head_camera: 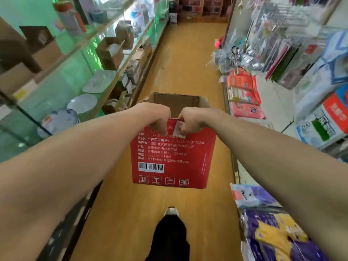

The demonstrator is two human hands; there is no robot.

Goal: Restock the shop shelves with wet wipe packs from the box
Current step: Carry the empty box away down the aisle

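2 hands, left hand (pixel 157 117) and right hand (pixel 190 120), grip 1 red box (pixel 173 157).

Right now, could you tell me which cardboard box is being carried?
The red box, gripped at its rim by the left hand and right hand; the brown boxes sit on the left shelf.

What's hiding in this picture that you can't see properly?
Head view:
- Inside the red box: its near wall, the left hand and the right hand block it, so any wipe packs are hidden.
- Hanging goods on the right: too blurred to name.
- Purple packs: cut off by the bottom edge.
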